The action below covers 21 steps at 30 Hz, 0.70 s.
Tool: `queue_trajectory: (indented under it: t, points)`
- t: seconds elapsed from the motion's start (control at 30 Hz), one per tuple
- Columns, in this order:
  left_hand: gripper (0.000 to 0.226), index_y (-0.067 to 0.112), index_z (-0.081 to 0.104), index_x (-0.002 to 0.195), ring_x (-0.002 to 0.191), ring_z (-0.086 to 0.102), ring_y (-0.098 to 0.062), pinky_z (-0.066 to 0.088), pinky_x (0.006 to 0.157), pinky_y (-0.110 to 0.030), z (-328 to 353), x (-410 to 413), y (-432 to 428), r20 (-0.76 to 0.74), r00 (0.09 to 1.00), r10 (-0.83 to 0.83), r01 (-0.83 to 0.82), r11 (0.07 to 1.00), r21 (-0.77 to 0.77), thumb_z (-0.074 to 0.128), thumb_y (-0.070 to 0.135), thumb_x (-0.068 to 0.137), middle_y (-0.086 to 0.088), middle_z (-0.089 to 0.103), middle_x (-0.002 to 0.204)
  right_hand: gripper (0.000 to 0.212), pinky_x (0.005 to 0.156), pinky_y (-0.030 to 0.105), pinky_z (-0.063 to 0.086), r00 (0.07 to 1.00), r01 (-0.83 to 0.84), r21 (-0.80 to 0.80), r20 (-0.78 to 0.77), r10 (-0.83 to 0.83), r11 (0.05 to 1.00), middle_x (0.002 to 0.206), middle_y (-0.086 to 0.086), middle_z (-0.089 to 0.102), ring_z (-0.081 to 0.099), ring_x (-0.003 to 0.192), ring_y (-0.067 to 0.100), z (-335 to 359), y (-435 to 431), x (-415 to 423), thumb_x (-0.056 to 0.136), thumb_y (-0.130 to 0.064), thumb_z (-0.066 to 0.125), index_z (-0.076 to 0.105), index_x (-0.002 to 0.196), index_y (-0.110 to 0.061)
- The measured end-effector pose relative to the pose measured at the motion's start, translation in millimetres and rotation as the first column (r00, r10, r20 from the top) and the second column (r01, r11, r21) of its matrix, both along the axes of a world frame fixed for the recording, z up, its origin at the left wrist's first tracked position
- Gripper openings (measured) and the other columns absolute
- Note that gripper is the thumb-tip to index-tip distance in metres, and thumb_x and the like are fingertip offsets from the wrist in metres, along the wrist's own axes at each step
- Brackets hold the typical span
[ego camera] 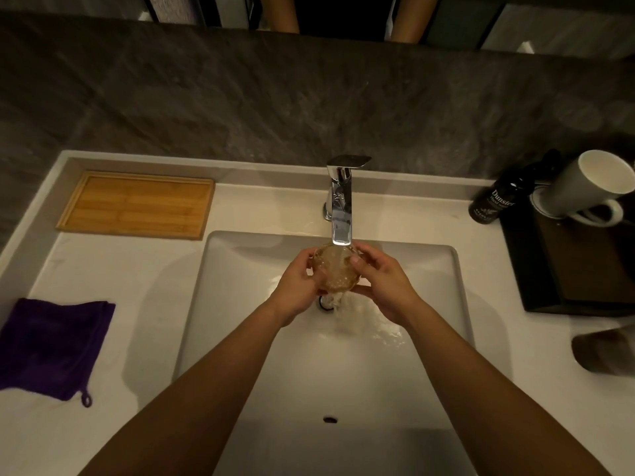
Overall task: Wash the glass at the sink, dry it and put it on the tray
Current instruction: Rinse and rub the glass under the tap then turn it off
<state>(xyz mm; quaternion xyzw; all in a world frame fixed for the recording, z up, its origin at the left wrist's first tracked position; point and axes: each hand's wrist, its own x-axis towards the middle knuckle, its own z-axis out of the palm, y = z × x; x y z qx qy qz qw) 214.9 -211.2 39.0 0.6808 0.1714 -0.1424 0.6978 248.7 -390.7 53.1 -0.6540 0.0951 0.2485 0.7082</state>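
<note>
Hiding glass [335, 271]: foaming water, fingers [357, 261]

Sitting at nine o'clock on the white counter [144, 269]: a purple cloth [51, 348] with a small loop. Standing at two o'clock: a dark bottle [492, 202], just beside a white mug [584, 187] tipped on its side. Resting under the mug: a dark box [584, 262].

There are two hands, the left hand [298, 286] and the right hand [385, 283], and one glass [335, 271]. I count one sink [240, 304], one tap [342, 201], one wooden tray [137, 204], one purple cloth [51, 345], one white mug [584, 187] and one dark bottle [491, 201].
</note>
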Motion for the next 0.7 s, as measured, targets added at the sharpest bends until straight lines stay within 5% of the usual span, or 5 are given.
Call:
queue_trajectory:
  t: [0.23, 0.33, 0.47, 0.63, 0.7]
  points:
    - [0.027, 0.026, 0.053, 0.128, 0.082, 0.075, -0.029, 0.064, 0.068, -0.044, -5, -3, -8, -0.096, 0.995, 0.026, -0.032, 0.997, -0.066, 0.054, 0.038, 0.103, -0.014, 0.072, 0.108, 0.032, 0.076, 0.046, 0.066, 0.99, 0.026, -0.053, -0.136, -0.033, 0.998, 0.103, 0.015, 0.081, 0.076, 0.09, 0.028, -4, 10, -2, 0.106, -0.016, 0.048, 0.078, 0.112, -0.009]
    - [0.028, 0.017, 0.042, 0.127, 0.076, 0.073, -0.035, 0.062, 0.074, -0.056, -9, -4, -21, -0.128, 0.983, 0.131, -0.138, 0.989, -0.047, 0.048, 0.034, 0.105, -0.02, 0.073, 0.102, 0.03, 0.091, 0.051, 0.062, 0.991, 0.078, -0.098, -0.104, -0.088, 0.992, 0.115, 0.022, 0.077, 0.074, 0.106, 0.037, -8, 19, -7, 0.105, -0.014, 0.05, 0.071, 0.122, -0.003]
    - [0.02, 0.019, 0.035, 0.118, 0.077, 0.079, -0.031, 0.066, 0.069, -0.047, -16, -11, -32, -0.165, 0.958, 0.233, -0.251, 0.963, -0.096, 0.048, 0.024, 0.105, -0.022, 0.071, 0.11, 0.033, 0.098, 0.046, 0.058, 0.993, 0.108, -0.215, -0.032, -0.117, 0.971, 0.122, 0.016, 0.072, 0.071, 0.112, 0.033, -13, 26, -18, 0.101, -0.008, 0.051, 0.06, 0.132, -0.006]
    - [0.014, 0.015, 0.035, 0.106, 0.045, 0.061, -0.02, 0.054, 0.043, -0.03, -17, -6, -14, -0.221, 0.975, 0.005, 0.013, 0.997, 0.082, 0.048, 0.011, 0.101, -0.023, 0.066, 0.081, 0.04, 0.1, 0.049, 0.057, 0.999, -0.034, -0.301, 0.014, 0.041, 0.953, 0.123, 0.014, 0.074, 0.07, 0.113, 0.031, -12, 18, -10, 0.1, -0.001, 0.042, 0.067, 0.13, -0.01]
    - [0.014, 0.006, 0.049, 0.113, 0.051, 0.063, -0.027, 0.053, 0.044, -0.031, -14, -5, -14, -0.235, 0.972, -0.032, 0.058, 0.993, 0.105, 0.048, 0.011, 0.1, -0.029, 0.071, 0.084, 0.042, 0.102, 0.046, 0.057, 0.998, -0.041, -0.313, 0.022, 0.051, 0.949, 0.13, 0.011, 0.071, 0.068, 0.118, 0.03, -14, 19, -11, 0.101, -0.003, 0.042, 0.063, 0.137, -0.012]
